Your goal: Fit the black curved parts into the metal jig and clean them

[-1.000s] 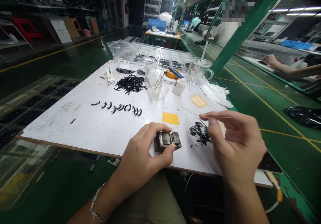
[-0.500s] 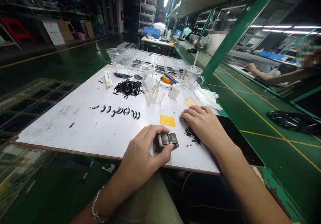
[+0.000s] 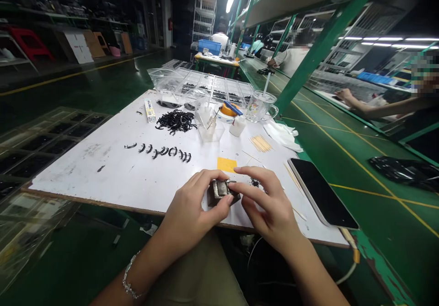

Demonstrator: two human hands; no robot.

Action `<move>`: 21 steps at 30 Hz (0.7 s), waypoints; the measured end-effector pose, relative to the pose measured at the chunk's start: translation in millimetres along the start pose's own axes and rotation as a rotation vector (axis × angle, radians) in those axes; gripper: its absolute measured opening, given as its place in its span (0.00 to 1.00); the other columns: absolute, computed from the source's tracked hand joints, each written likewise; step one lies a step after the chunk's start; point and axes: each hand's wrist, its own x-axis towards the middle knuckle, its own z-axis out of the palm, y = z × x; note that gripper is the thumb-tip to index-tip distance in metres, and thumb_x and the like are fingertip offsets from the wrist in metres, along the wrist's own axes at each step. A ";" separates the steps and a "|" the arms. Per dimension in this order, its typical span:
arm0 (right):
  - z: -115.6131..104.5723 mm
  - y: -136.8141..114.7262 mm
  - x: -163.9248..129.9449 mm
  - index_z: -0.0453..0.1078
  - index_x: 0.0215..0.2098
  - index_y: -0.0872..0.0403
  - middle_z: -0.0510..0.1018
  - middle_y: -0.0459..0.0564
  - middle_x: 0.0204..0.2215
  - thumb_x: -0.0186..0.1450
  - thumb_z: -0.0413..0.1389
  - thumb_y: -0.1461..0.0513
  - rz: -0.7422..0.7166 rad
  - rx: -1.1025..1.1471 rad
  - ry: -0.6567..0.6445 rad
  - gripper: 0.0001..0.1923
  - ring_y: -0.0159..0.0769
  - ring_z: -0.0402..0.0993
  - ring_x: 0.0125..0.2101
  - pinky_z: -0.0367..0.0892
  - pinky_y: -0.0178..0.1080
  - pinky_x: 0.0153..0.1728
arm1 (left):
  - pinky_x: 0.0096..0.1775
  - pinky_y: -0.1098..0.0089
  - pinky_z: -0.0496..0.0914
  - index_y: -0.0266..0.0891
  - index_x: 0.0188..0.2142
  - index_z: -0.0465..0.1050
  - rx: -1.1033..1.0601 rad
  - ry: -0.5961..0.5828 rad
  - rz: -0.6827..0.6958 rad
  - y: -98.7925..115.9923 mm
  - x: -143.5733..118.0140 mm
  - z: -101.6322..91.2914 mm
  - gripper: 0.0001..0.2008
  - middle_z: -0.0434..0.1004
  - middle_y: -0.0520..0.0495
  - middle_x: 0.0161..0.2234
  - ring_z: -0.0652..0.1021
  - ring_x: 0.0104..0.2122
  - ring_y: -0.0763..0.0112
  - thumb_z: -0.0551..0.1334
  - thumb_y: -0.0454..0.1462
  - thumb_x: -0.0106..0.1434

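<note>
Near the front edge of the white tabletop, my left hand point(image 3: 195, 201) grips a small metal block point(image 3: 216, 201), thumb in front and fingers behind. My right hand point(image 3: 269, 201) is at the block's right side. One fingertip presses on its top, and the index finger stretches above it, apart from the others. What lies under that fingertip is hidden. A yellow square point(image 3: 226, 164) lies just behind the block. Tiny black parts point(image 3: 254, 182) are partly covered by my right hand. Curved black pieces point(image 3: 164, 151) form a row to the left.
Behind the row is a heap of black pieces point(image 3: 176, 121). Farther right stand a clear tray point(image 3: 210, 134), a small white bottle point(image 3: 238, 126) and a clear mug point(image 3: 259, 107). Wooden sticks point(image 3: 260, 143) and a phone point(image 3: 322, 194) lie at the right. A co-worker's arm point(image 3: 380, 107) is beyond.
My right hand has moved left and nearer, from over the tiny black parts to the metal block, uncovering the sticks and phone. My left hand still holds the block.
</note>
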 end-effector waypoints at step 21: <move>-7.8 -0.3 -35.1 0.76 0.43 0.49 0.76 0.51 0.45 0.66 0.56 0.70 0.442 0.074 0.619 0.12 0.42 0.73 0.48 0.68 0.50 0.51 | 0.27 0.65 0.70 0.26 0.50 0.74 0.794 0.064 0.560 23.1 -28.4 59.8 0.14 0.74 0.47 0.29 0.74 0.26 0.66 0.60 0.26 0.65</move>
